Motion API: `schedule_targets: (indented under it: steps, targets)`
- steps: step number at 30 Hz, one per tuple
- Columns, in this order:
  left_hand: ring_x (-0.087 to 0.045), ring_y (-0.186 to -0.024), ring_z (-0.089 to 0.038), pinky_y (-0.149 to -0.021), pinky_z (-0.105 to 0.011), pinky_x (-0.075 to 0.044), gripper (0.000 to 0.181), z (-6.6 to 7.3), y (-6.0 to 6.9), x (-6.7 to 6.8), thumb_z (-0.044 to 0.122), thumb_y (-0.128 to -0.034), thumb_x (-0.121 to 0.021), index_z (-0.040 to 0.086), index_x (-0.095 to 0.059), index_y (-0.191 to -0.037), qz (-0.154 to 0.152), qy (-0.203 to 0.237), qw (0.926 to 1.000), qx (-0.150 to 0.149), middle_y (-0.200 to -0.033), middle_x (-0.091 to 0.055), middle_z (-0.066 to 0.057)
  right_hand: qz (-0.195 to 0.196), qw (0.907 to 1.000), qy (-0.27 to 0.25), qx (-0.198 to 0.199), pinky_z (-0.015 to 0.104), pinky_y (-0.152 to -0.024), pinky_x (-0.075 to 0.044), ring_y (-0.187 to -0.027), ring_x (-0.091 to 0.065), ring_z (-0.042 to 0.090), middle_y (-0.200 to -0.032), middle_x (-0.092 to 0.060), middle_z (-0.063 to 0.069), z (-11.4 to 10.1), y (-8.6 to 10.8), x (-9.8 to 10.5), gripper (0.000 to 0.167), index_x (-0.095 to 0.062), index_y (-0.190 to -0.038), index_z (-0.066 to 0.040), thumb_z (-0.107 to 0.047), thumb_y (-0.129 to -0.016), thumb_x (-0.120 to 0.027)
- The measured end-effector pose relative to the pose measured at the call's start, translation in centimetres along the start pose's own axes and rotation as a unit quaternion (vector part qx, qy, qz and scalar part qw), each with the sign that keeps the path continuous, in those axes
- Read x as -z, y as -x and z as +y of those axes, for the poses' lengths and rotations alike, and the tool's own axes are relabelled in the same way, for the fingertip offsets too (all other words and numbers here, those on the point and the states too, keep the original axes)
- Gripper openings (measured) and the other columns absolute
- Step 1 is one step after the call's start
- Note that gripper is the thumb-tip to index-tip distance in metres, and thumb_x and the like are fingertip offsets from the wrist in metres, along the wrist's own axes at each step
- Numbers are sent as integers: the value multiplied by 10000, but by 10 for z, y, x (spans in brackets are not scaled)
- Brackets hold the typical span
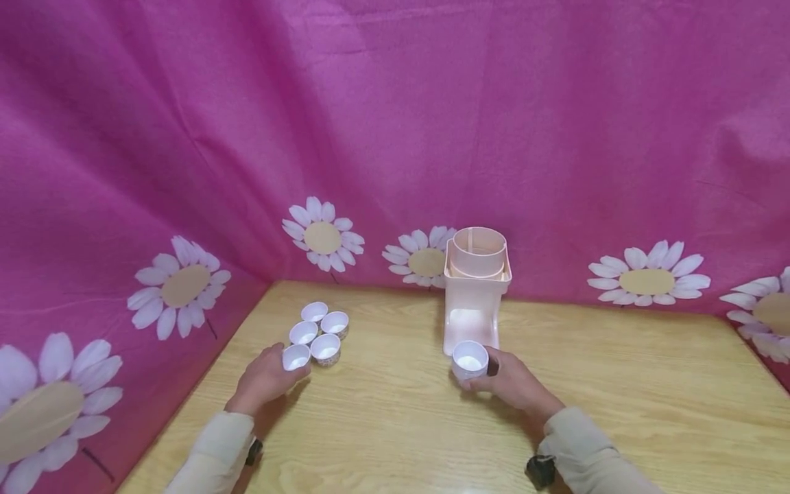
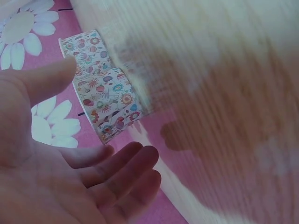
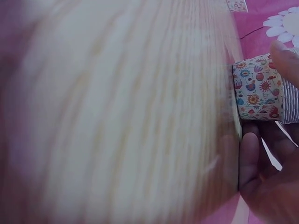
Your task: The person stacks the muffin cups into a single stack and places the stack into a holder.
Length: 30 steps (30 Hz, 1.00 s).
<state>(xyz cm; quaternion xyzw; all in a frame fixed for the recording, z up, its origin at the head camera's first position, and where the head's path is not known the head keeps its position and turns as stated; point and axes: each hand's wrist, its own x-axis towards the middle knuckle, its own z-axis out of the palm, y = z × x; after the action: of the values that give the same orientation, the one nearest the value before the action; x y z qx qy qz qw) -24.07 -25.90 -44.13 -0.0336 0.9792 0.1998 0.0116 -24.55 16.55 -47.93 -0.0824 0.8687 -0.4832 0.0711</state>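
Several white-lined paper cups with a printed floral outside stand upright, close together, at the table's left. My left hand has its thumb and index finger on either side of the nearest-left paper cup, pinching it lightly near the rim. In the left wrist view, the other fingers lie loose below that cup. My right hand grips a stack of nested paper cups, thumb on one side and fingers on the other. In the head view this stack stands upright just in front of a pale pink stand.
The pale pink stand, with a round ring-like top, stands against the back curtain. A magenta curtain with daisies borders the wooden table at back and left. Dark wrist devices sit under the sleeves.
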Motion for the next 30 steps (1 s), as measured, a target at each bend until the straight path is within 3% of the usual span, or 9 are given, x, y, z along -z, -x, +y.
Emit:
schedule_targets:
  steps: [9,15,23,30]
  targets:
    - [-631,-907,-338,-765,-482,-508,706,-2,-1,-3,433,-802,-721,-110,-537,-1214,45,-83,10000,-8,-1037,-655,-226,51,10000,-49,-32,332,-893,-469,-1042,-595,186,-1149,-711,83,0,2,0,633,-621,-1296,-63,-206,-727,-859]
    - [-596,-780,-282,-628,-385,-444,542,0,-5,-1,414,-805,-719,-50,-596,-1058,74,-91,9999,-11,-889,-652,-152,35,10000,-60,-21,337,-861,-493,-1033,-602,186,-1157,-710,86,0,1,-1,639,-621,-1298,-69,-220,-726,-862]
    - [-610,-785,-295,-612,-381,-438,500,1,-4,3,400,-803,-724,-28,-616,-1036,77,-171,9997,141,-893,-674,-157,161,9995,274,30,511,-1022,-456,-1115,-616,232,-1171,-713,76,0,-1,-2,656,-631,-1291,-82,-274,-715,-877]
    - [-601,-789,-273,-626,-374,-441,487,-2,-2,1,416,-805,-707,-3,-625,-1039,91,-53,9998,143,-895,-672,-138,186,9996,209,10,572,-1084,-391,-1187,-600,305,-1208,-700,117,-2,1,0,659,-623,-1301,-57,-253,-722,-871]
